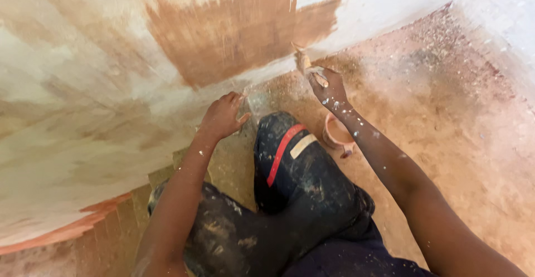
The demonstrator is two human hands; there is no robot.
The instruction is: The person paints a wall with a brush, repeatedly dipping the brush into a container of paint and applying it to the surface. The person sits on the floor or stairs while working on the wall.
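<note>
My head camera looks steeply down, close over my knees, toward the wall (83,87) base and dusty floor (457,143).

wall (83,87): matt plaster, streaky brown wash | floor (446,115): rough, dusty, paint-flecked | rubber boot (295,171): black, scuffed, smeared | paintbrush (309,69): paint-caked | cup (336,133): smooth orange plastic

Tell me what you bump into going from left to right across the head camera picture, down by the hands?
Left hand on the wall → black rubber boot → small paint pot on the floor.
</note>
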